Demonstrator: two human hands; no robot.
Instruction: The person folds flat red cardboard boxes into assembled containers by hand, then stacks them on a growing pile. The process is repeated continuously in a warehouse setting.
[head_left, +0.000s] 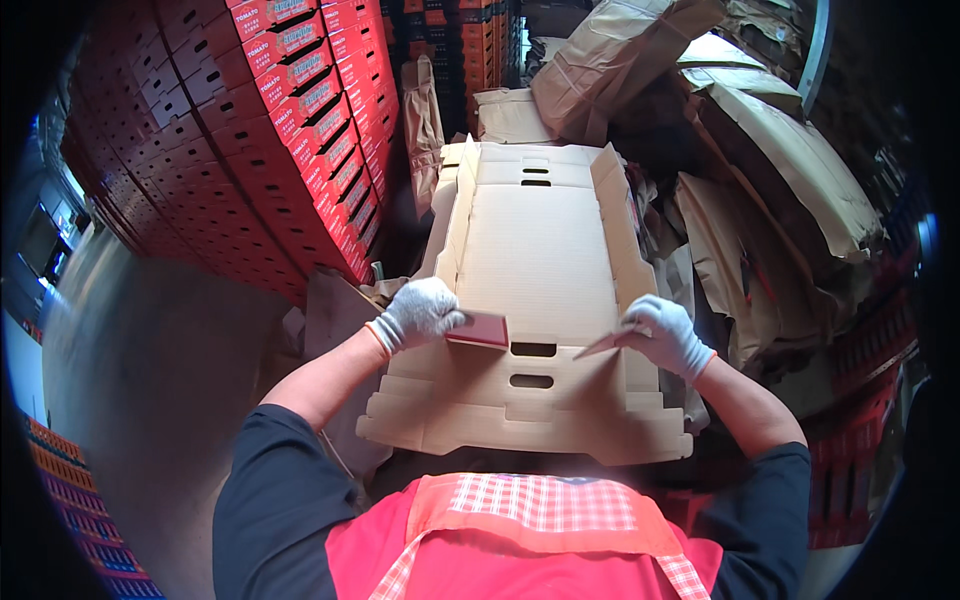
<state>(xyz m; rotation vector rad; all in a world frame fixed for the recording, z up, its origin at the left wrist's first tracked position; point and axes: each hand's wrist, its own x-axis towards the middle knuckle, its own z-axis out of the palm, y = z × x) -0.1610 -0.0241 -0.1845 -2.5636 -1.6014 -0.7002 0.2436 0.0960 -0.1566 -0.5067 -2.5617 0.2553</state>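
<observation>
Here's the cardboard tray blank (530, 240), lying lengthwise before me: light, stiff, easily creased, I'd judge, best gripped by its edges. Over its near end, my gloved left hand (420, 310) pinches a reddish panel (482, 330); my right hand (668, 336) pinches a thin brown flap (602, 343).

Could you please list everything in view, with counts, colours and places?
Cardboard tray: one, brown, centre.
Left panel: one, dark red, tray's near left.
Right panel: one, brownish, tray's near right.
Stacked boxes: many, red, upper left.
Wrapped bundles: several, brown, upper right.
Background stacks: several, orange and dark, top centre.
Crates: several, orange and purple, lower left.
Floor: one, grey, left.
Apron: one, red checked, bottom.
Sleeves: two, black, bottom.
Left hand: one, white-gloved, gripping left panel.
Right hand: one, white-gloved, gripping right panel.
</observation>
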